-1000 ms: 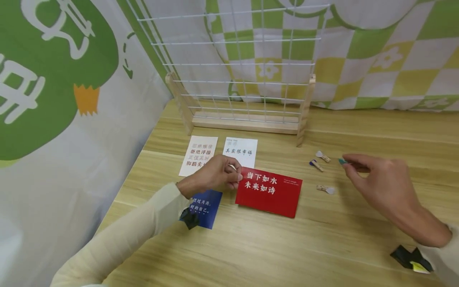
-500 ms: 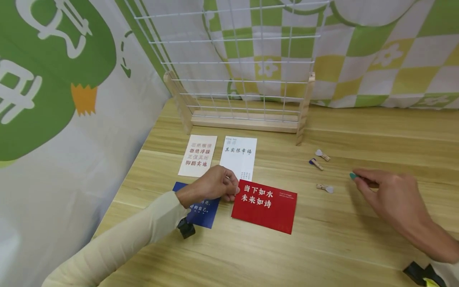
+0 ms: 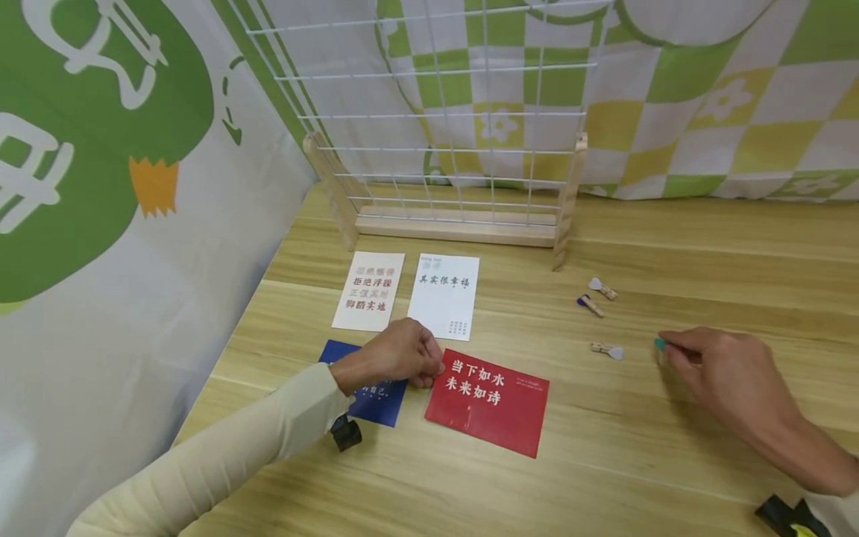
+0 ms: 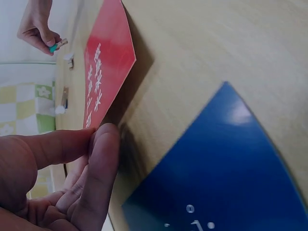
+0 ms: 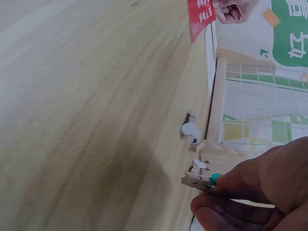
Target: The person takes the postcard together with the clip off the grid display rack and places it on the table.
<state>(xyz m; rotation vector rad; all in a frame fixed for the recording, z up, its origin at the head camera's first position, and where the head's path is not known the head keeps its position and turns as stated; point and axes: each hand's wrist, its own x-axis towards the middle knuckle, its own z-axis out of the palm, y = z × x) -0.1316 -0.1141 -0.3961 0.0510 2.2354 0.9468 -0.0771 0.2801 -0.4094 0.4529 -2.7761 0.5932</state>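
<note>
My left hand (image 3: 401, 353) pinches the left corner of a red card (image 3: 488, 418) with white lettering. The left wrist view shows that card tilted, its lower edge raised off the table over a shadow. Under the left wrist lies a blue card (image 3: 379, 406), partly covered by the hand. Between thumb and fingers, my right hand (image 3: 734, 384) pinches a small wooden clothespin (image 5: 198, 183) with a teal ornament, held above the table. Left of that hand, three more clothespins lie on the wood: one with a blue ornament (image 3: 590, 305), two with whitish ones (image 3: 607, 350).
A white wire grid rack (image 3: 456, 179) on a wooden stand (image 3: 456, 228) rises at the back. Before it lie a cream card (image 3: 368, 291) and a white card (image 3: 444, 297). A printed curtain hangs behind the table, and a fabric wall (image 3: 221, 201) borders its left side.
My left hand has brought the red card toward me and slightly left, uncovering the white card. My right hand has moved right and nearer to me with the clothespin.
</note>
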